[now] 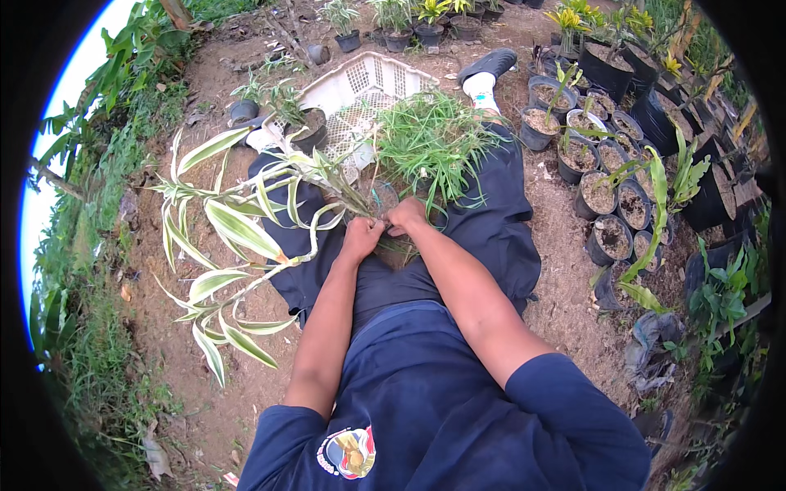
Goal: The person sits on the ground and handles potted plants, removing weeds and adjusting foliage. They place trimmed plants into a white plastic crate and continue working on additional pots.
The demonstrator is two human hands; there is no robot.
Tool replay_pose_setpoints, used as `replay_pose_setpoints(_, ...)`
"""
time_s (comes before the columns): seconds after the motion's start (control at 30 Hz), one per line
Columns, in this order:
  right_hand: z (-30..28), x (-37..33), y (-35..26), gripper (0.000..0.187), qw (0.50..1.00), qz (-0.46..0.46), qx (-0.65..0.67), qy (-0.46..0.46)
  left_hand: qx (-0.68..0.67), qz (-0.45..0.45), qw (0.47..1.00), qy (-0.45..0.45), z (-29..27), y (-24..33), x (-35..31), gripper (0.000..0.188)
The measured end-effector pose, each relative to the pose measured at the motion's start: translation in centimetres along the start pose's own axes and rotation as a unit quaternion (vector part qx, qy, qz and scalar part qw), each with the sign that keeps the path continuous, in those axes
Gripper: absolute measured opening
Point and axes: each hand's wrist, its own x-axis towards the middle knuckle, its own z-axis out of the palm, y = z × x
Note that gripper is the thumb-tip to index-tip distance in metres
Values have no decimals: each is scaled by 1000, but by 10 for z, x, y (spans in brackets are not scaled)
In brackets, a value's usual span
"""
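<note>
Plant (239, 227) leans out left, stems (352, 196) in your left hand's (362, 238) curled fingers — right hand (407, 216) pinched alongside, its hold unclear. Top-heavy spread could twist loose if grip slackens — nearby grass (434, 139) could snag.

This looks like an outdoor plant nursery or a garden work yard. The ground (221, 401) is bare brown earth, scattered with dry leaves, and a strip of bright sky (74, 69) shows at the upper left. Down the right side stand close-set round pots (610, 239) filled with brown growing medium, some with shoots in them, and beyond them larger black planting bags (604, 72). More potted plants (398, 37) line the far edge. A pale lattice crate (358, 80) and a striped-leaf plant (239, 230) lie nearer the middle, while wild greenery (94, 376) borders the left.
</note>
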Motion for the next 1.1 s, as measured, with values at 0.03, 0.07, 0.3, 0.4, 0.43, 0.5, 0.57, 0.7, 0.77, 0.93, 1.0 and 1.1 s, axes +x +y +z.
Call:
replay_pose_setpoints(0.03, 1, -3, -2, 20, 1000, 15, 19, 10, -9, -7, 1000, 1, -1, -1, -1, 31)
replay_pose_setpoints(0.07, 1, -6, -2, 14, 998, 30, 51, 17, -18, -14, 1000, 2, -2, -2, -2, 32)
replay_pose_setpoints(0.3, 18, 16, 30, 26, 971, -119, -204, 25, -126, -45, 985, 107, -31, -16, -21, 46)
replay_pose_setpoints(0.4, -9, 20, 27, 45, 997, -63, -21, -25, -134, -17, 989, 53, -35, 9, -19, 48)
replay_pose_setpoints(0.43, -16, 21, 26, 48, 998, -56, -5, -28, -140, -26, 989, 28, -33, 14, -20, 47)
replay_pose_setpoints(0.5, -15, 16, 28, 53, 998, -31, 43, -40, -106, -7, 994, 30, -29, 20, -21, 48)
replay_pose_setpoints(0.57, -26, 8, 25, 48, 996, -88, -24, -23, -97, 14, 994, 40, -27, 22, -21, 49)
replay_pose_setpoints(0.7, -59, -13, 6, 49, 981, -179, -74, -32, -167, 7, 986, 23, -25, 27, -22, 54)
replay_pose_setpoints(0.77, -71, -27, 4, 54, 980, -172, -9, -95, -208, -32, 977, -26, -25, 29, -18, 58)
replay_pose_setpoints(0.93, -93, -51, -3, 46, 943, -227, 73, -232, -114, 22, 993, -34, -9, 38, -5, 71)
replay_pose_setpoints(1.0, -98, -56, -6, 33, 910, -280, 110, -286, -108, 20, 994, -21, -1, 41, 5, 73)
replay_pose_setpoints(1.1, -101, -63, -12, 31, 921, -297, 86, -238, -212, -26, 977, 12, 6, 46, 22, 74)
